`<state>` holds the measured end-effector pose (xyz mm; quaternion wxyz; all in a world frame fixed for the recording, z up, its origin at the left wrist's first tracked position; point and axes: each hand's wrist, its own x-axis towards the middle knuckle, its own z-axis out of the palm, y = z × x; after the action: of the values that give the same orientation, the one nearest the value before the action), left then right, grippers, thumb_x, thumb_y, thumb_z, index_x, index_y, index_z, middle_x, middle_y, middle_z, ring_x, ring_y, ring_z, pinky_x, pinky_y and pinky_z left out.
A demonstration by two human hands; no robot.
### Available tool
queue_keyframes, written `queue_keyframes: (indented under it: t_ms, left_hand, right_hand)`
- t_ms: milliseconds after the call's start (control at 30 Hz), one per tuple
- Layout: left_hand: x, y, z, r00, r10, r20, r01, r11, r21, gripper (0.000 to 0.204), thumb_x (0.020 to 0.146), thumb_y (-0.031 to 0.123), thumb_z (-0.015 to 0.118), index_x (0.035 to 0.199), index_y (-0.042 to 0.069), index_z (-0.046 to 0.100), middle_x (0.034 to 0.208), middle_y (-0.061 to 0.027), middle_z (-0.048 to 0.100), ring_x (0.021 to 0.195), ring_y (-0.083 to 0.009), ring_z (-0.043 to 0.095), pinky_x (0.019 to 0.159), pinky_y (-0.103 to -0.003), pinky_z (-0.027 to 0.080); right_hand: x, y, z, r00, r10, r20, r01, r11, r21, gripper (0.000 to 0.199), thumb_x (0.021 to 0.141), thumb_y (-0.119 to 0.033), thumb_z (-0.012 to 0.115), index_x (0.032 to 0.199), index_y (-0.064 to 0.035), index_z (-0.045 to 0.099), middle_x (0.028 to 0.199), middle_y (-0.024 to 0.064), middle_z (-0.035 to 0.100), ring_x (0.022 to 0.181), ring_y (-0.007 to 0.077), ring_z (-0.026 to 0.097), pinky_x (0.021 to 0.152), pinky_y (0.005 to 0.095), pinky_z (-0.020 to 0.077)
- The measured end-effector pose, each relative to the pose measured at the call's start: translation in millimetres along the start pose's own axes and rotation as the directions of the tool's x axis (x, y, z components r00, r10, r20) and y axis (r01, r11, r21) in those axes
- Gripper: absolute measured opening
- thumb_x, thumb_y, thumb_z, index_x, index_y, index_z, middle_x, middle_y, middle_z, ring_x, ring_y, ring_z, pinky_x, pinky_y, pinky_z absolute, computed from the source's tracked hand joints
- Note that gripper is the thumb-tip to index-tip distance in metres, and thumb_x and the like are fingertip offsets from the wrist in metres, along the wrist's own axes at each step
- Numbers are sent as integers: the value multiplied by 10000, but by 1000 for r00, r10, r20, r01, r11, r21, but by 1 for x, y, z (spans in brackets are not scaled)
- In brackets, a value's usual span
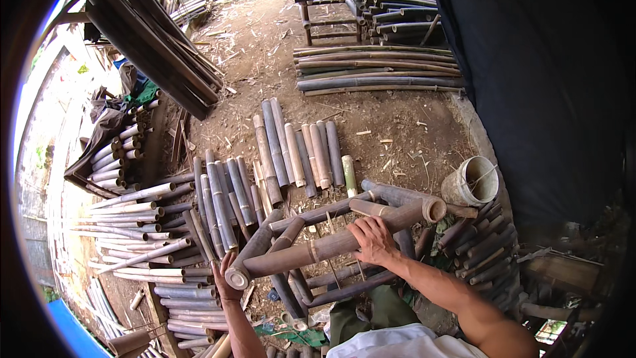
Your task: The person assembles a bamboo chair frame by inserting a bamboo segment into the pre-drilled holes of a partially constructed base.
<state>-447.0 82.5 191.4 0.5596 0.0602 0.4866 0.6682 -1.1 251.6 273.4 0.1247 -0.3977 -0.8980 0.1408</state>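
Left hand [226,283]: fingers spread open, pressed against the cut end of the thick bamboo pole [331,244] at 7 o'clock. Right hand [373,238]: closed around the same pole near centre, 6 o'clock. The pole lies across a bamboo frame [311,215]. Cut bamboo pieces [291,149] lie on the dirt floor at 12 o'clock; a bucket [472,182] stands at 3 o'clock.
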Motion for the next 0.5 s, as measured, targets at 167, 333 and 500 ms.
queue_keyframes:
  t_ms: [167,333,500]
  left_hand:
    - [-13,-105,-124,870,-77,-487,475,397,786,588,803,508,767,1182,61,713,1075,-115,737,968,-326,700,878,-410,536]
    - [-99,-197,-102,915,-198,-353,383,143,913,637,845,472,703,1217,-44,666,1158,-241,702,1120,-348,672,961,-389,514]
    - [-180,-208,-52,789,-561,-249,334,52,941,631,900,463,671,1298,-24,624,1280,-230,654,1210,-317,627,1036,-380,470]
  right_hand:
    - [77,35,43,1000,-12,0,12,998,-54,815,609,-278,887,1308,-68,525,1253,154,562,1207,323,528,1088,507,373]
    - [178,93,66,945,181,274,-136,975,-174,835,692,-371,775,1397,-50,462,1471,161,451,1391,341,404,1180,499,282]
    - [189,82,53,857,219,466,-267,963,39,826,764,-384,700,1470,-41,443,1563,156,380,1437,333,368,1186,466,288]
